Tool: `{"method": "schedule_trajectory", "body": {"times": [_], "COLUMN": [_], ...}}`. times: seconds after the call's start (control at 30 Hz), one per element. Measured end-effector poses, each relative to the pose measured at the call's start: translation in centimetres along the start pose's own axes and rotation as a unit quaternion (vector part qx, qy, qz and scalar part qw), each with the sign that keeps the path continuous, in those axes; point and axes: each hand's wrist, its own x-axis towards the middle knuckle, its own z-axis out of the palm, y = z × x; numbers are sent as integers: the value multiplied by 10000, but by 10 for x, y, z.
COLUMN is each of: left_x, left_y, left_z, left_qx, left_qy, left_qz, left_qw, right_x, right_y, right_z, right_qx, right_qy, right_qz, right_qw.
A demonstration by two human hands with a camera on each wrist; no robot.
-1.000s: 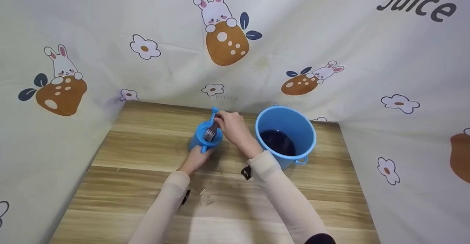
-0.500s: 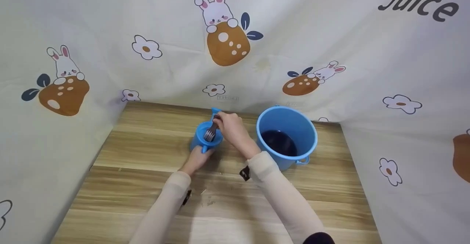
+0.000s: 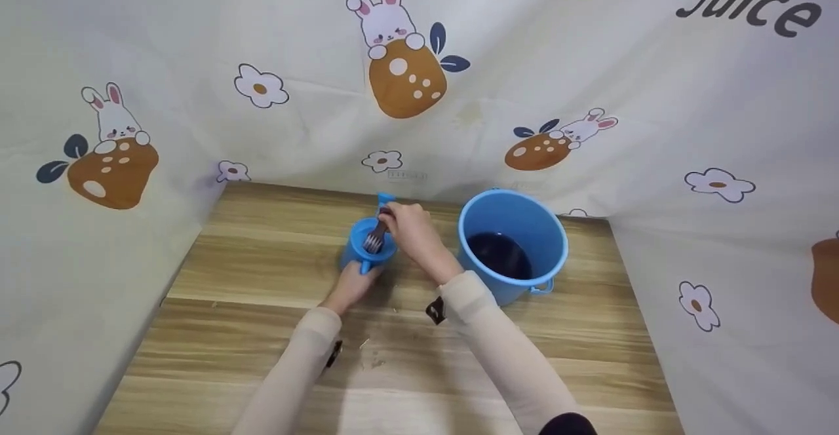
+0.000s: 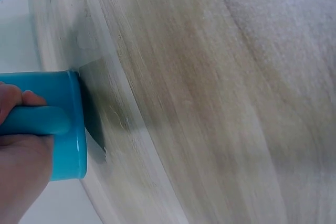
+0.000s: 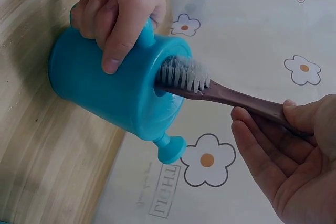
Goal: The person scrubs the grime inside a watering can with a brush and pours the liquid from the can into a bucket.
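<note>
The left hand (image 5: 131,11) has its fingers curled round the handle of the blue watering can (image 5: 100,80), thumb laid on the wall, a grip that seems meant to stop it twisting. The can is upright over the wooden tabletop (image 3: 262,238), its spout (image 5: 172,149) aimed away from the person; I can't tell whether the base touches down. The right hand (image 5: 310,166) pinches the far end of a brown brush (image 5: 236,98) between thumb and fingers, probably for reach, since the bristles slant partly into the opening on top. Just beside, on the right, stands a blue bucket (image 3: 527,225) with dark liquid (image 3: 499,255) inside (handily near, I'd say, for dipping).
</note>
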Motion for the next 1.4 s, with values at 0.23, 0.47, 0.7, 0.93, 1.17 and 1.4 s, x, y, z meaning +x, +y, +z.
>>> {"method": "schedule_trajectory", "body": {"times": [0.23, 0.47, 0.7, 0.93, 1.17, 1.4], "left_x": [1, 0, 2, 4, 2, -1], "left_y": [3, 4, 5, 4, 4, 0], "left_z": [0, 1, 3, 5, 2, -4], "left_qx": [-27, 73, -34, 44, 114, -83], "left_qy": [-8, -40, -175, -80, -101, -129], "left_qz": [-18, -23, 20, 63, 39, 577], "left_qw": [10000, 10000, 9998, 9999, 9999, 9982], "right_x": [-1, -3, -4, -5, -6, -7], "right_y": [3, 7, 10, 12, 10, 9], "right_z": [0, 5, 5, 10, 13, 11], "right_qx": [-8, -68, 23, -316, -224, 106], "right_qy": [80, 156, 88, 141, 109, -97], "right_qz": [-40, -83, 32, -73, -120, -47], "right_qw": [10000, 9998, 10000, 9994, 9996, 9999]}}
